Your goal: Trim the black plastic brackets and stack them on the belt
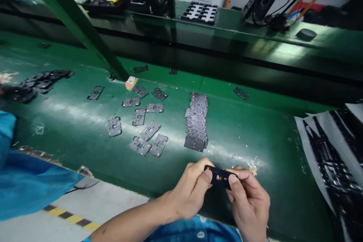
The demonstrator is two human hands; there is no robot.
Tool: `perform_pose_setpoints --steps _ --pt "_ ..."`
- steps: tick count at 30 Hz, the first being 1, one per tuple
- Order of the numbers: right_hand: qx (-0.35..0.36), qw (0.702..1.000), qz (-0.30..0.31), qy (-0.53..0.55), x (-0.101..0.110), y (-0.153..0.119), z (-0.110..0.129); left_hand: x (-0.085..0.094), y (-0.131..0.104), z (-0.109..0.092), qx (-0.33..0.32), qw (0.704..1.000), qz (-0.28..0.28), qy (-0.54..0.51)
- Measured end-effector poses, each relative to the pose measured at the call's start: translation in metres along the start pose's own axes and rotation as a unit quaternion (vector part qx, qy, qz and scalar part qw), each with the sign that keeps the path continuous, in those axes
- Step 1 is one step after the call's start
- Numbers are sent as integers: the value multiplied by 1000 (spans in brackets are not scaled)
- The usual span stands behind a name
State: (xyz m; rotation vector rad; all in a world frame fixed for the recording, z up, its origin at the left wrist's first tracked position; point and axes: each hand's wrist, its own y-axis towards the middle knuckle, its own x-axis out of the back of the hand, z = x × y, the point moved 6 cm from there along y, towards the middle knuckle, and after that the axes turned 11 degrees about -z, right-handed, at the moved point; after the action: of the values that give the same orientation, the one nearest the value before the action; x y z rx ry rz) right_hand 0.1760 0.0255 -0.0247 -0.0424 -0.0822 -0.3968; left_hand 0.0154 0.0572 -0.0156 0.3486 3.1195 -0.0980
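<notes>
Seen pinched at opposite ends by left hand [193,185] and right hand [252,198], over the green worktop [172,174]: thin black plate [220,173] with cut-outs, on the near side of the overlapped row [196,121] of matt plates. Noted beyond the row: black tray [198,20] holding whitish pieces [194,11] in two columns. Recorded left of the row: loose rectangular plates [151,130]; far right of it, pale sheeting [310,159] with glossy black strips [334,170].

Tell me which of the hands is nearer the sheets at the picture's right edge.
Right. The right hand is left of the sheets, gripping the nearer end of the black plate; the left hand, at its other end, is farther left.
</notes>
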Motion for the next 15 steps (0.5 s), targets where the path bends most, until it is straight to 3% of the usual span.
perform_pose_setpoints --steps 15 --pt "35 997 -50 -40 -3 -6 14 -3 -2 13 38 997 -42 -56"
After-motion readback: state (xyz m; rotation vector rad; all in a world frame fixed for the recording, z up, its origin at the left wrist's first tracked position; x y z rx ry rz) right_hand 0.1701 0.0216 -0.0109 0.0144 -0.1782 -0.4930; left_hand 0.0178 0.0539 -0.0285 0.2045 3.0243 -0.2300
